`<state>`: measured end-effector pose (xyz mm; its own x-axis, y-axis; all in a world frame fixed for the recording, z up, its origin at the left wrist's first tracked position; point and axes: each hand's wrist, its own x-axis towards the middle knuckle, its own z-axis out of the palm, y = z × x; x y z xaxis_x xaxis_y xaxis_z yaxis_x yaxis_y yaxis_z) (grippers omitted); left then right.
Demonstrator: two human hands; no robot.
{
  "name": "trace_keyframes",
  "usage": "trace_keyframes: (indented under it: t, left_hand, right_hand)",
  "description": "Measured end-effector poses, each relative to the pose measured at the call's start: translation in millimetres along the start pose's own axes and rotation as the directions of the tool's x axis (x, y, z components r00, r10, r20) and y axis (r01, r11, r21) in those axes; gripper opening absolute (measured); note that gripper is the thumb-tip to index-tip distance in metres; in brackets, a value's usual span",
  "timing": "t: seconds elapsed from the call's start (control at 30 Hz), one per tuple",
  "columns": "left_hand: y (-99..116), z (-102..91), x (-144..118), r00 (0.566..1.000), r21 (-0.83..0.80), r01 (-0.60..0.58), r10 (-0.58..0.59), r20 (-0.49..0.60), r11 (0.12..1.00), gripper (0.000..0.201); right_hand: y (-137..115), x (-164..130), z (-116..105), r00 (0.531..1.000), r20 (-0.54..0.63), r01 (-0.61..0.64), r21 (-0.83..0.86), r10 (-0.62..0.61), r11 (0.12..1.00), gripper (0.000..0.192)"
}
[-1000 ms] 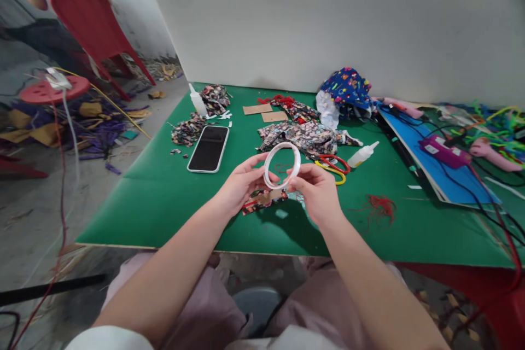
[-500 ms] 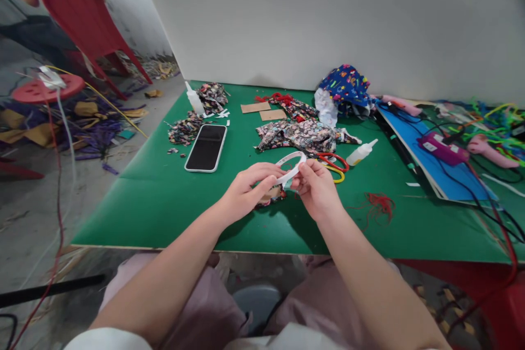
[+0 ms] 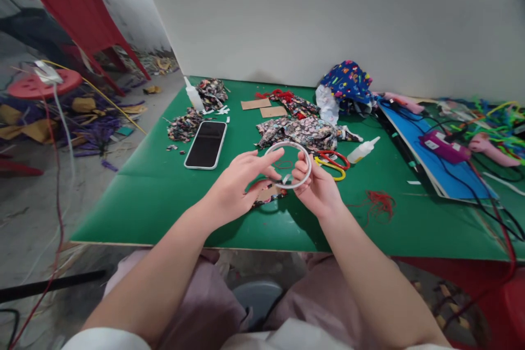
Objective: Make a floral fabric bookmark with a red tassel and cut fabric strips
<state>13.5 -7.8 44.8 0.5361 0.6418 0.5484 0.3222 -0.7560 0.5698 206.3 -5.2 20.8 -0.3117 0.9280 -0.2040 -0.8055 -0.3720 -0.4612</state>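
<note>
A narrow white tape roll (image 3: 302,178), seen as a ring, is held above the table by my right hand (image 3: 319,185), whose fingers curl round its right side. My left hand (image 3: 235,186) is open at the roll's left side, fingers stretched out and apart. Its index finger overlaps the rim; I cannot tell if it touches. Below the roll lies a piece of brown card (image 3: 268,193) edged with floral fabric, partly hidden by my left hand. A pair of scissors (image 3: 337,174) with red and yellow handles rests just right of my right hand.
On the green table (image 3: 156,213) are a phone (image 3: 206,145), glue bottles (image 3: 364,150) (image 3: 194,95), floral fabric (image 3: 303,132), brown cards (image 3: 256,104) and red threads (image 3: 380,205). A blue folder (image 3: 447,158) with cables and a purple device (image 3: 445,146) lies right. A person sits beyond, left.
The tape roll has turned from nearly edge-on to facing me as a full ring. My left fingers have loosened from it and spread out; my right hand keeps hold.
</note>
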Motion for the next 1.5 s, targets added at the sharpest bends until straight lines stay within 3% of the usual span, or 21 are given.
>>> trace_keyframes:
  t: [0.13, 0.23, 0.3, 0.4, 0.57, 0.73, 0.97, 1.17, 1.23, 1.33, 1.4, 1.5]
  left_hand:
    - [-4.5, -1.8, 0.3, 0.991, 0.056, 0.000, 0.008, -0.137, 0.998, 0.061]
    - [-10.2, 0.9, -0.4, 0.956, -0.145, 0.156, -0.186, -0.226, 0.977, 0.051]
    - [-11.2, 3.5, -0.5, 0.929, -0.310, 0.254, -0.320, -0.185, 0.916, 0.042]
    - [-7.9, 6.6, 0.3, 0.909, -0.416, 0.338, -0.407, -0.086, 0.844, 0.039]
    - [-4.7, 7.9, 1.4, 0.904, -0.264, 0.391, -0.422, -0.071, 0.882, 0.044]
    - [-8.7, 7.4, 1.9, 0.904, -0.111, 0.386, -0.400, -0.150, 0.916, 0.035]
    - [-6.1, 7.2, 1.9, 0.870, 0.011, 0.410, -0.388, -0.303, 0.912, 0.018]
    - [-3.0, 7.3, -0.3, 0.836, 0.009, 0.376, -0.334, -0.436, 0.927, 0.039]
    - [-2.3, 6.6, -0.6, 0.863, 0.082, 0.318, -0.253, -0.437, 0.944, 0.035]
    - [-2.1, 6.1, -0.4, 0.912, 0.197, 0.236, -0.147, -0.383, 0.951, 0.024]
    - [-3.1, 7.4, -0.5, 0.938, 0.221, 0.205, -0.126, -0.324, 0.954, 0.021]
    - [-5.9, 11.8, -1.6, 0.969, 0.221, 0.142, -0.090, -0.232, 0.965, 0.019]
  right_hand:
    - [1.1, -0.5, -0.1, 0.999, 0.033, 0.007, -0.012, -0.007, 1.000, 0.016]
    - [2.5, 0.5, -0.6, 0.999, 0.022, 0.036, -0.023, -0.035, 0.999, 0.012]
    - [3.6, 1.8, -1.7, 0.998, -0.001, 0.059, -0.044, -0.059, 0.997, 0.010]
    - [5.6, 3.9, -4.1, 0.993, -0.036, 0.108, -0.140, -0.114, 0.984, 0.008]
    - [8.4, 4.3, -6.3, 0.943, -0.053, 0.287, -0.370, -0.329, 0.883, 0.014]
    - [9.8, 1.9, -5.6, 0.863, -0.067, 0.390, -0.541, -0.500, 0.745, 0.016]
    - [12.1, 4.1, -10.5, 0.830, 0.055, 0.481, -0.576, -0.556, 0.661, 0.015]
    - [15.7, 7.4, -14.7, 0.844, 0.112, 0.463, -0.646, -0.525, 0.607, 0.024]
    - [16.7, 6.9, -14.5, 0.816, 0.090, 0.448, -0.723, -0.572, 0.526, 0.029]
    - [17.0, 2.2, -11.6, 0.692, 0.115, 0.463, -0.828, -0.713, 0.315, 0.027]
    - [17.3, -3.0, -8.2, 0.615, 0.219, 0.492, -0.858, -0.758, 0.151, 0.021]
    - [19.4, -9.6, -4.4, 0.577, 0.406, 0.557, -0.831, -0.709, -0.022, 0.017]
